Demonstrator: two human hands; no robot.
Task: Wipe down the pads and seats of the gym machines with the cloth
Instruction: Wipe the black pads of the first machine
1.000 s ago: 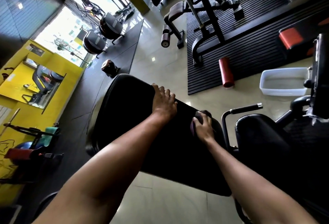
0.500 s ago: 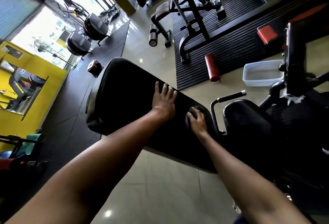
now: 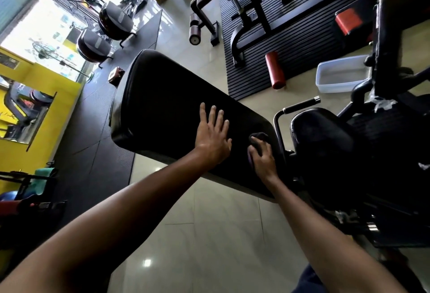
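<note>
Left hand [image 3: 213, 135] flat, fingers spread on black pad [image 3: 167, 106], grasping nothing, likely bracing it steady. Right hand [image 3: 261, 156] clenched on dark cloth [image 3: 258, 137], pressed to pad's near end beside seat [image 3: 323, 139]; wiping there.

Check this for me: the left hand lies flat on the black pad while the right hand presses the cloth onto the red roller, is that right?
Not quite. In the head view the right hand presses the cloth onto the same black pad, near its end, not onto the red roller, which lies untouched on the floor mat beyond. The left hand does lie flat on the pad.
</note>
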